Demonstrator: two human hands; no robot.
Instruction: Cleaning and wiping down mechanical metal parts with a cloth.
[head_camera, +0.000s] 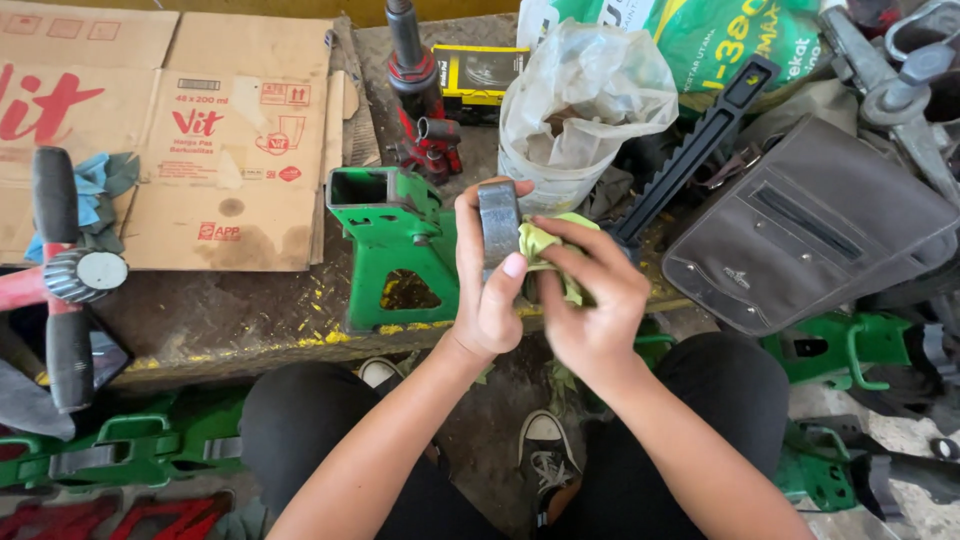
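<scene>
My left hand (487, 290) grips a small flat grey metal piece (498, 222), held upright in front of me. My right hand (590, 300) presses a yellow-green cloth (545, 245) against the side of that piece. Both hands are above the edge of a dirty workbench (230, 315), just right of a green metal jack stand (395, 250) that lies on its side. My knees in black trousers and a black shoe show below the hands.
Flattened cardboard (200, 130) covers the bench's left. A red bottle jack (420, 100), a clear plastic bag (580, 100), a black toothed bar (690, 150) and a dark grey pouch (810, 230) lie behind. Green and red stands (130, 450) crowd the floor.
</scene>
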